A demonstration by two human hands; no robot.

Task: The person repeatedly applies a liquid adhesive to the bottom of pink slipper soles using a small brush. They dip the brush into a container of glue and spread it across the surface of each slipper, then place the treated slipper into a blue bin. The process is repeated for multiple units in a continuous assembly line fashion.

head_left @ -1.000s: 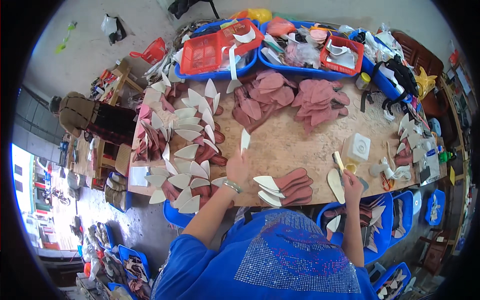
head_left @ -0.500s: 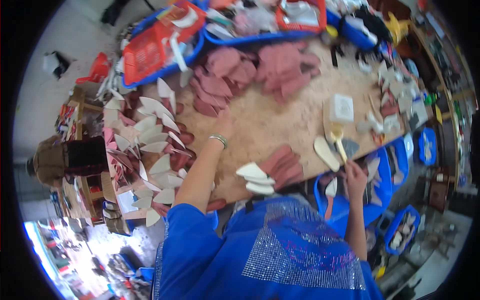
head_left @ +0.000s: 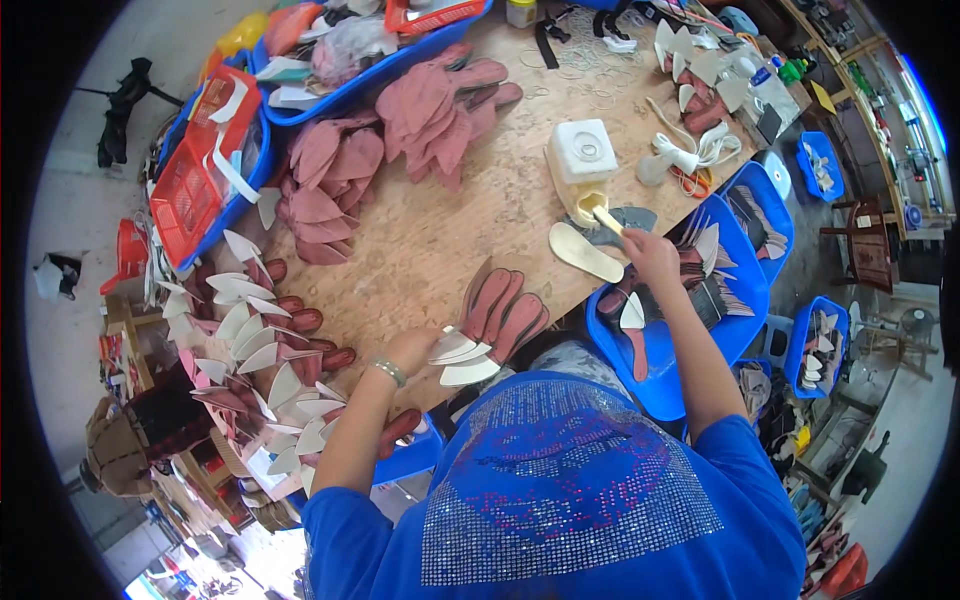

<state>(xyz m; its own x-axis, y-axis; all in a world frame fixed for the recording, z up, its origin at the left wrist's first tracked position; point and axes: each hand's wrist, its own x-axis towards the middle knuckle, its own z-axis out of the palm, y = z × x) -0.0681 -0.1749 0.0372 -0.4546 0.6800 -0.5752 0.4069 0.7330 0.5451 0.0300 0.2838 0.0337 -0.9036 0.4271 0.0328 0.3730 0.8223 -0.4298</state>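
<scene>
My left hand (head_left: 408,350) is at the near edge of the table, its fingers closed on the white pointed toe of an insole (head_left: 460,345). That insole lies in a fanned stack of dark red insoles (head_left: 507,315) with white toes. Further right, my right hand (head_left: 652,256) grips the pale handle of a brush (head_left: 605,219). The brush's head is hidden inside the mouth of a cream glue container (head_left: 588,206) with a white square top. A cream sole-shaped piece (head_left: 585,253) lies beside it, with a grey flat piece (head_left: 635,218) behind.
Two piles of dusky pink pieces (head_left: 440,115) lie at the back of the wooden table (head_left: 420,235). Rows of white-toed insoles (head_left: 260,310) cover its left side. Blue tubs (head_left: 745,300) stand at the right edge; a white cord (head_left: 695,150) lies coiled nearby. Another person (head_left: 125,440) is at far left.
My left hand has left the pink pile and come back to the stack of white-toed insoles. My right hand still holds the brush in the container. The whole view has turned and shifted.
</scene>
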